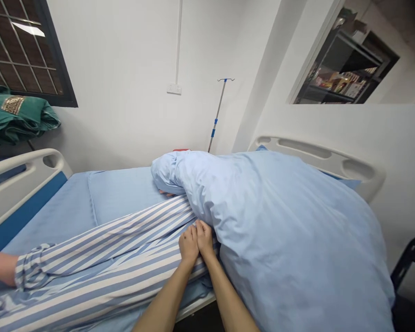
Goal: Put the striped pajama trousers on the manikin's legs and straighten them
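Note:
My left hand and my right hand are side by side, both closed with the fingers curled under. They rest on striped trousers at the quilt's edge; what they grip, if anything, is hidden. The blue-and-white trousers are on a figure lying on the bed, with a bare ankle at the left. A puffy light blue quilt covers the figure's upper part, bunched just right of my hands. Fingertips of the lying figure peek from under its far fold.
The bed has a light blue sheet, a footboard at left and a headboard at right. An IV pole stands behind. A green folded bundle is at far left, a black chair at right.

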Motion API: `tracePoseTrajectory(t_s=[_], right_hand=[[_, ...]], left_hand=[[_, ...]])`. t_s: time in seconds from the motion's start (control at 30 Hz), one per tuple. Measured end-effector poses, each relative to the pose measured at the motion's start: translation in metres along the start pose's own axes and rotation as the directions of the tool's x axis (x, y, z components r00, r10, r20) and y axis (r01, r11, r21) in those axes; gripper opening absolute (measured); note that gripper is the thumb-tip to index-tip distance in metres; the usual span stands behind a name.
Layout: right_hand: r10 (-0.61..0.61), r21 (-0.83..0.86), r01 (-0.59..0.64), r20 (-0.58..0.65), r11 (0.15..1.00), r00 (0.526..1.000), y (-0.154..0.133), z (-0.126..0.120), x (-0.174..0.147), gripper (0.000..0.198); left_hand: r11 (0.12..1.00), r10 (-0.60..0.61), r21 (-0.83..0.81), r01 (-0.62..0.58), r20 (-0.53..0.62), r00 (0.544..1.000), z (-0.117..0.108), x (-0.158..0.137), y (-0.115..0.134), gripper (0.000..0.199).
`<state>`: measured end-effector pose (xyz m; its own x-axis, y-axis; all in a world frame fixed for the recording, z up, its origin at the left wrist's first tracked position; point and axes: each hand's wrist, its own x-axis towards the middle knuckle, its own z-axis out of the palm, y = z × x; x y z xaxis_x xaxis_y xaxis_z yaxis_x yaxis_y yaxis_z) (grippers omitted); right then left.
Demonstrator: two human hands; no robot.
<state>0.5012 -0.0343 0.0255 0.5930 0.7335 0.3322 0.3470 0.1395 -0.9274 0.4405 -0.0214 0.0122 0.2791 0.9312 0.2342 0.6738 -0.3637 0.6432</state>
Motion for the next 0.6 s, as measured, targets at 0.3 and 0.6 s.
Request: tracePoseTrajectory(t_s=[0.3,0.6], right_hand=[[-0.094,-0.328,0.143,0.160,0.934,0.983,-0.028,-0.011,0.021,0.035],[-0.108,-0.277,0.117,0.048,0.954,0.993,0.002,-0.018,0.013,0.035]], left_hand=[[0.995,-0.091,-0.040,0.095,0.083,0.992,-0.016,-0.007,0.009,0.033],[0.990,-0.074,-0.110,0.083,0.077,0.994,-0.012,-0.005,0.007,0.037]])
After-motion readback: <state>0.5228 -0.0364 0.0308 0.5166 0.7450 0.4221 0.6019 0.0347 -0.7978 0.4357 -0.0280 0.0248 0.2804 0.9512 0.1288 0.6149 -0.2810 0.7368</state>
